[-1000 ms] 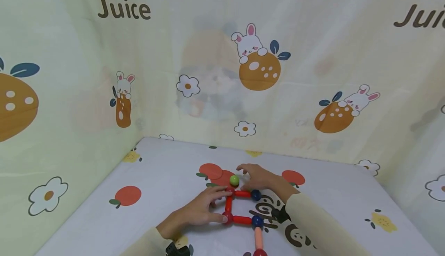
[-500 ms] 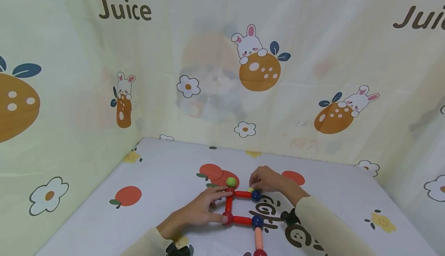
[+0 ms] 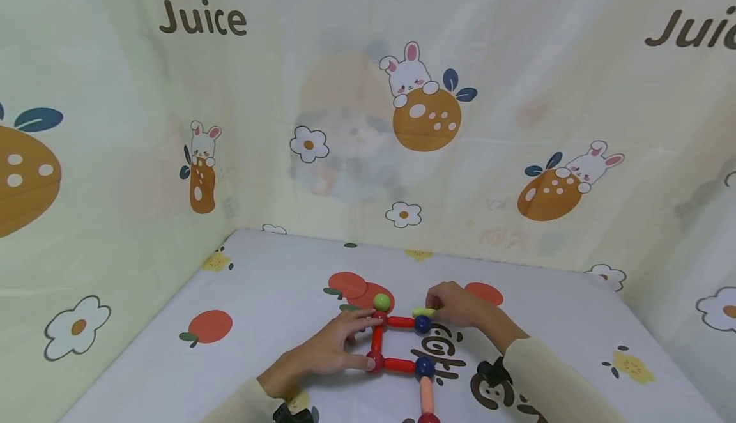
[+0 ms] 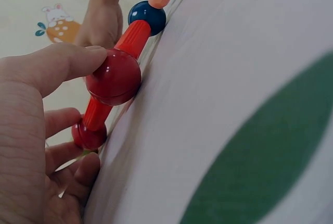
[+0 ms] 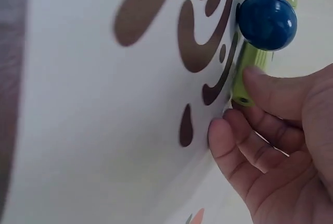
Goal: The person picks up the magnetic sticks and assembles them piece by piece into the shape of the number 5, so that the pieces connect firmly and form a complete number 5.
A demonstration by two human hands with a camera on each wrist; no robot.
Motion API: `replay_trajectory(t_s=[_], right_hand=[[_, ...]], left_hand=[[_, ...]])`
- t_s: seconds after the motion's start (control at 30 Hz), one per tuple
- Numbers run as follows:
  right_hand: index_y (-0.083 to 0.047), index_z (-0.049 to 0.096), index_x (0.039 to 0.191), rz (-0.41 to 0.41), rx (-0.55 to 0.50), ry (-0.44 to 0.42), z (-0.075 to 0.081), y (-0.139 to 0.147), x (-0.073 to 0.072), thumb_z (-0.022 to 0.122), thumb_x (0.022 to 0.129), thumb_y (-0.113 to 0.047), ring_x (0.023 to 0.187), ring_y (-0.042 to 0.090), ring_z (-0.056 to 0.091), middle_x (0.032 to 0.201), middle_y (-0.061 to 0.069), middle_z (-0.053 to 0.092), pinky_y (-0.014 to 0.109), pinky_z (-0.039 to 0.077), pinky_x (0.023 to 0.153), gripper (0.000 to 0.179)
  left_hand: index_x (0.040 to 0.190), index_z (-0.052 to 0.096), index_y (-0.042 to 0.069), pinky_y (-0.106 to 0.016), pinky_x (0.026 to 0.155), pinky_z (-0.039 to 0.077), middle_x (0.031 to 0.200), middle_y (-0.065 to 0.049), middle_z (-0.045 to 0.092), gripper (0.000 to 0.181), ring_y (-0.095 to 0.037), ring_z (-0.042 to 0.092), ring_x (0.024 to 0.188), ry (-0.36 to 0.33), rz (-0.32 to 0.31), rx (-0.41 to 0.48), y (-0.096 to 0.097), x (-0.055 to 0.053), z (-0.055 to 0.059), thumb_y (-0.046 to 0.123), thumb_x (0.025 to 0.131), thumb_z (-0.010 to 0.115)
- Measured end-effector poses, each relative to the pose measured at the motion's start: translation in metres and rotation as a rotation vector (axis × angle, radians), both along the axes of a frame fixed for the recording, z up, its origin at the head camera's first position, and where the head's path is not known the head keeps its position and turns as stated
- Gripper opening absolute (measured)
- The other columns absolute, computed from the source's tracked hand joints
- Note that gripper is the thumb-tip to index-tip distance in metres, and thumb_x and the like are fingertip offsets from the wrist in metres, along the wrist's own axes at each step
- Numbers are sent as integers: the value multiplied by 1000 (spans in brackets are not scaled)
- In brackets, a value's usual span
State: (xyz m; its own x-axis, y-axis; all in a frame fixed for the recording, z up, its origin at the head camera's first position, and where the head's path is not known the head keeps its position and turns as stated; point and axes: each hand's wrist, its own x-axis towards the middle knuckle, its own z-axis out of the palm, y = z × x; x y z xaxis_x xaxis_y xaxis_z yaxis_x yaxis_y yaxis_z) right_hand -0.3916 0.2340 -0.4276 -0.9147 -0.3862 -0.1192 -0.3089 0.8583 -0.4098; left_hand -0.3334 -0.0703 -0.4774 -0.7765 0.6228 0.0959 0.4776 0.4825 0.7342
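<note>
A ball-and-rod toy frame [image 3: 399, 365] of red rods, red balls and blue balls lies on the table. My left hand [image 3: 330, 344] holds its left side, thumb on the near red ball [image 4: 113, 78] and fingers at the far red ball [image 4: 89, 134]. Behind the far blue ball [image 3: 422, 324], my right hand [image 3: 457, 305] pinches a lime-green rod [image 5: 252, 60] between thumb and fingers. That rod lies low by the tabletop; whether it touches the blue ball I cannot tell. A lime-green ball [image 3: 382, 302] sits just behind the far red ball.
From the near blue ball [image 3: 424, 367] a pink rod [image 3: 426, 395] runs toward me to another red ball [image 3: 428, 418], cut off by the view's edge. Printed cloth [image 3: 270, 321] covers the table, and hanging fabric [image 3: 333, 78] encloses its back and sides.
My right hand has moved from beside the green ball to the right, past the far blue ball, and now pinches the green rod. The green ball shifted slightly left. My left hand stayed put.
</note>
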Motion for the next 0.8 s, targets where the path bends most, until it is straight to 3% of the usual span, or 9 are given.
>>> replay_trajectory(t_s=[0.23, 0.5, 0.6, 0.8], right_hand=[[-5, 73, 114, -93, -37, 113, -1, 5, 13, 71, 92, -5, 87, 17, 56, 96, 0, 65, 39, 54, 86, 22], [-8, 74, 109, -155, -135, 189, 8, -3, 43, 75, 90, -5, 81, 17, 53, 89, -1, 62, 31, 51, 73, 20], [-9, 74, 107, -121, -190, 205, 11, -8, 56, 75, 89, -5, 80, 16, 53, 87, -3, 61, 28, 50, 68, 19], [-10, 73, 108, 35, -283, 186, 15, -15, 77, 73, 90, -4, 81, 16, 54, 90, -5, 61, 24, 49, 67, 19]], left_hand=[[150, 50, 35, -30, 92, 50, 158, 2, 39, 71, -13, 49, 119, -7, -3, 2, 0, 0, 1, 45, 84, 75], [150, 51, 33, -29, 92, 50, 158, 1, 39, 71, -14, 48, 121, 6, -11, 4, -1, -1, 0, 46, 84, 75], [149, 51, 33, -28, 92, 50, 158, 1, 39, 71, -14, 48, 122, 3, -9, 6, -1, 0, -1, 45, 84, 75], [149, 51, 33, -29, 92, 50, 157, 1, 39, 71, -14, 48, 122, 6, -14, 11, -1, 0, -1, 45, 83, 75]])
